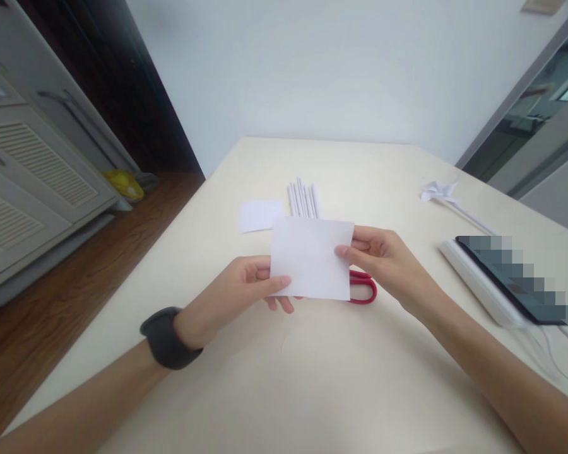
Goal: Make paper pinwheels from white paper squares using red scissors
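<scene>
A square sheet of white paper (310, 260) is held up above the table between both of my hands. My left hand (253, 284) grips its lower left edge, thumb on the front and fingers behind. On the right edge, my right hand (376, 249) pinches the same sheet between thumb and fingers. Red-handled scissors (372, 293) lie behind the paper, and only the handles show. Beyond the sheet are several thin white rolled paper sticks (303, 198), their near ends hidden. To their left lies more white paper (261, 215), flat on the table.
A white paper pinwheel (439, 190) on a stick lies at the right of the cream table (284, 378). Nearer, a dark-screened device (511, 277) rests on a white block (476, 284) with white cables (551, 353). A wall (307, 75) stands behind the table.
</scene>
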`<state>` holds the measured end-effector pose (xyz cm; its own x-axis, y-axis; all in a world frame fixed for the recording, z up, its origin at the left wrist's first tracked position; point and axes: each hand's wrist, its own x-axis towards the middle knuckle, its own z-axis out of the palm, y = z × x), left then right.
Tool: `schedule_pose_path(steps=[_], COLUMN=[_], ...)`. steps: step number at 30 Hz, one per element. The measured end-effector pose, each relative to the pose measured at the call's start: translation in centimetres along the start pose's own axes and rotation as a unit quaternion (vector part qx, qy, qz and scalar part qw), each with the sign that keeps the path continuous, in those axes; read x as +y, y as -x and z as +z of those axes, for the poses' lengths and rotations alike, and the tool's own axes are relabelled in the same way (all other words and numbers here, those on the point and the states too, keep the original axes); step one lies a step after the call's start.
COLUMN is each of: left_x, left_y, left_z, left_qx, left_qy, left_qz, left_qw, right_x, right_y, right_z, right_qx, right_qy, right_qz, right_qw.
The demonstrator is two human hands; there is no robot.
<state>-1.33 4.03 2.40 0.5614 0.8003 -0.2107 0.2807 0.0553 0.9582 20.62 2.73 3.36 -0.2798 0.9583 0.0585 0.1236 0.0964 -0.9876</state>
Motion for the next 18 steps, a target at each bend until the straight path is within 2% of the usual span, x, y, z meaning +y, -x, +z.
schedule_pose_path(steps=[10,13,15,18], left_x=[0.12,0.08,0.11,0.13], left_y=[-0.10,-0.09,-0.10,-0.08], left_z=[0.13,0.07,0.11,0.28], left_qx=[-0.022,-0.023,-0.031,-0.050], left_qy=[0.000,0.011,0.023,0.052], left_qz=[-0.024,-0.027,-0.034,-0.050], left_qw=[0.999,0.999,0.999,0.996], right_x=[0.11,0.10,0.24,0.69], right_y=[0.05,0.31,0.51,0.66], right_z=[0.05,0.31,0.57,0.95], right_qx=[-0.007,0.011,0.040,0.026], right_qy=[0.023,0.119,0.242,0.402], right_qz=[-0.024,-0.070,-0.130,-0.237], right_qw=[0.999,0.990,0.961,0.884])
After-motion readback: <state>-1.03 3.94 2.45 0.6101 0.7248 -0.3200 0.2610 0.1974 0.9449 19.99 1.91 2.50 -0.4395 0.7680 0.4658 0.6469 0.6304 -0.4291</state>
